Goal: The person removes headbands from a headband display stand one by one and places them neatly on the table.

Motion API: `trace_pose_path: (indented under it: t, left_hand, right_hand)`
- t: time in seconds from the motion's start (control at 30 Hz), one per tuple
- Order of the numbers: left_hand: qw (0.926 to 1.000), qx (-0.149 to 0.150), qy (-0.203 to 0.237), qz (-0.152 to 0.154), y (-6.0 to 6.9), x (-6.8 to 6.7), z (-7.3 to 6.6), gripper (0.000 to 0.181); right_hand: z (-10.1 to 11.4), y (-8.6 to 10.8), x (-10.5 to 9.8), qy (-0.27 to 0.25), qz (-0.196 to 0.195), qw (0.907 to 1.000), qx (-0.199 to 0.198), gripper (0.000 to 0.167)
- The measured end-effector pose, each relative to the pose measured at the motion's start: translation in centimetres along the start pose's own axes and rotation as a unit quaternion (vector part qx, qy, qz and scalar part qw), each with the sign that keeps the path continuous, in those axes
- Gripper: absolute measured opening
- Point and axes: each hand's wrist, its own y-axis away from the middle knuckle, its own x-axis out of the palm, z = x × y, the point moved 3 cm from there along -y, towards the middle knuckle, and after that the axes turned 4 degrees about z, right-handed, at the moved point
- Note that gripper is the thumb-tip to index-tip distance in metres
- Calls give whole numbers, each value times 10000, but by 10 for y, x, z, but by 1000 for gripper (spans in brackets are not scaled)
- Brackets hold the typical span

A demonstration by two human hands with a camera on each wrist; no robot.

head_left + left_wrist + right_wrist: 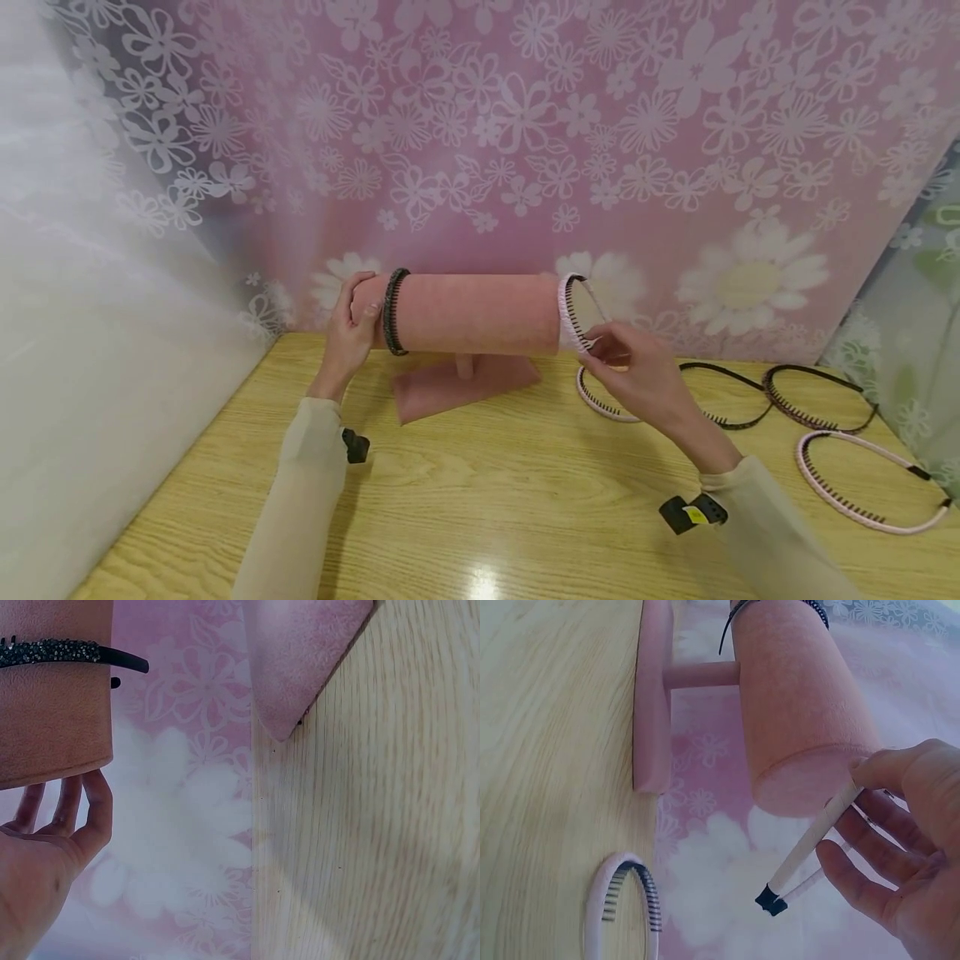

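Observation:
A pink velvet headband display stand [480, 315] stands on the table, its padded roll lying level on a short post. My left hand [351, 329] grips the roll's left end; in the left wrist view its fingers [96, 814] curl against that end. Close beside it, a dark glittery toothed headband [392, 312] sits around the roll. My right hand [637, 371] pinches a pale pink toothed headband [567, 312] at the roll's right end. The right wrist view shows this headband [810, 844] between thumb and fingers, its black tips pointing away from the palm.
On the table to the right lie a pale pink headband [600, 406], partly behind my right hand, a black headband [738, 425], a brown one [802, 417] and another pink one [862, 517]. A flowered pink curtain [480, 125] hangs behind the stand.

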Motion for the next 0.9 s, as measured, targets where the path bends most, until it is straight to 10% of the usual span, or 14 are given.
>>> trace_pose_path:
  t: [0.9]
  left_hand:
    - [10000, -28, -20, -30, -1, 0, 9, 48]
  right_hand:
    - [-19, 73, -26, 989, 1134, 9886, -27, 26]
